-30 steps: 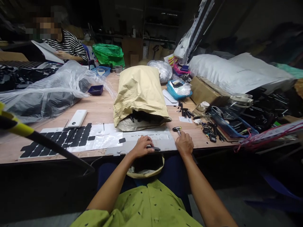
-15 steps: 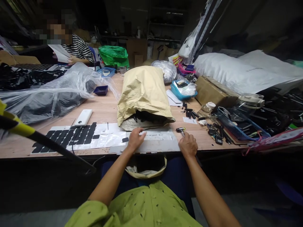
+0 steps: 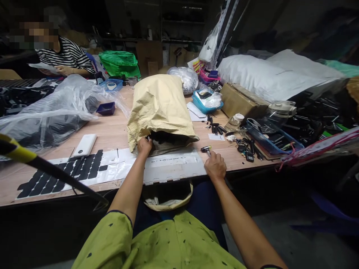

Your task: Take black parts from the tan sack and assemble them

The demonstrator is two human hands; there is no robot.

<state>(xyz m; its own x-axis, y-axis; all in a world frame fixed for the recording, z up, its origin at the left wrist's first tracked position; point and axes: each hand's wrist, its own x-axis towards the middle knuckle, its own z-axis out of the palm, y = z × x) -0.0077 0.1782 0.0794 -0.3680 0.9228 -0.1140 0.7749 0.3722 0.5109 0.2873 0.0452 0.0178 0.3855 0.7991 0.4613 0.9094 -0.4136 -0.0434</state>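
A large tan sack [image 3: 161,102] lies on the table with its mouth towards me and dark pieces inside. At the left corner of that mouth is my left hand [image 3: 144,146], its fingers curled and partly hidden by the sack's edge; what they grip is not clear. My right hand [image 3: 216,166] is closed round the handle of a small hammer [image 3: 206,149] with a black and yellow head, resting near the table's front edge. Between my hands lies a whitish flat board [image 3: 175,169]. Below the edge, an open tan bag [image 3: 168,204] sits at my lap.
To the left are a sheet of black pads [image 3: 60,172], a white power bank [image 3: 85,145] and a plastic-covered heap [image 3: 58,119]. On the right are small black parts [image 3: 215,129], a jar [image 3: 235,121], a blue basket [image 3: 280,140] and a cardboard box [image 3: 241,101]. A co-worker [image 3: 68,56] sits back left.
My left hand has moved forward and left, from above the board to the sack's mouth. The right hand still holds the hammer. The view has turned slightly right; the co-worker's paper is lower.
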